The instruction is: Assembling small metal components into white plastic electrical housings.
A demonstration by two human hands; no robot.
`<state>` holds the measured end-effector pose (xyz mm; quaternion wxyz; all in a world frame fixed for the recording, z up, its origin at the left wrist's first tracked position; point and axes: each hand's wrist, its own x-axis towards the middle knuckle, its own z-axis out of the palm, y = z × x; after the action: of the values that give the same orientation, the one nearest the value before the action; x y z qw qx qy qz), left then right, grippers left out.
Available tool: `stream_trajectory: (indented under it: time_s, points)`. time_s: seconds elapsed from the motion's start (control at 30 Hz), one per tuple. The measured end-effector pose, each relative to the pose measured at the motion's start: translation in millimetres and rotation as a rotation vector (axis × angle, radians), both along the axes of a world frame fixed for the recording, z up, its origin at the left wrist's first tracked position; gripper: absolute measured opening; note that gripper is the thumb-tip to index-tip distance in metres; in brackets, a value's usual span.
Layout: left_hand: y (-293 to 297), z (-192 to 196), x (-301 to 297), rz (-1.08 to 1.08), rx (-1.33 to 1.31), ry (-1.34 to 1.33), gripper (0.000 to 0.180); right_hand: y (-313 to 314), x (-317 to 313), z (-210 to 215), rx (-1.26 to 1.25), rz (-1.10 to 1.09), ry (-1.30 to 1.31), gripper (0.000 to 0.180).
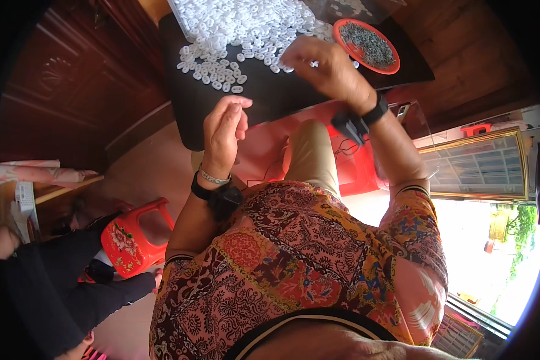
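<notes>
My left hand (225, 132) is raised in front of the near edge of the black table (270, 99). Its fingers are curled with the thumb pressed toward them; anything between them is too small to make out. Over the table, my right hand (327, 67) hangs bent at the wrist, its fingers turned down and slightly blurred by motion, so its grip is unclear. Small white oval pieces (246, 27) with holes are heaped on the far side of the table, with a looser scatter (219, 75) toward the near left. My right fingers are closest to the heap's near right edge.
An orange-red round dish (396, 67) of small grey metal-looking parts stands right of my right hand. A red plastic stool (126, 249) and another person's dark-trousered legs (72, 288) are at lower left. Framed glass panels (477, 165) lean at the right.
</notes>
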<state>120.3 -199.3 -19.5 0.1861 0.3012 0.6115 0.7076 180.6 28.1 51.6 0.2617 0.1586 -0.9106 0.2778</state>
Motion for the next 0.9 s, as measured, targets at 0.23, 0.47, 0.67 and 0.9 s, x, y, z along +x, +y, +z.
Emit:
stream_trajectory:
  time_s: [0.23, 0.47, 0.67, 0.9]
  points:
    - [17, 5, 14, -0.401, 0.155, -0.402, 0.03, -37, 30, -29, -0.001, 0.135, 0.125, 0.015]
    - [20, 2, 24, -0.4, 0.207, -0.523, 0.023, -41, 43, -42, -0.171, 0.132, 0.067, 0.016]
    - [26, 3, 29, -0.352, 0.227, -0.597, 0.018, -44, 51, -47, -0.306, 0.084, 0.05, 0.022]
    - [32, 5, 34, -0.237, 0.191, -0.524, 0.015, -49, 55, -42, -0.506, 0.023, -0.1, 0.022]
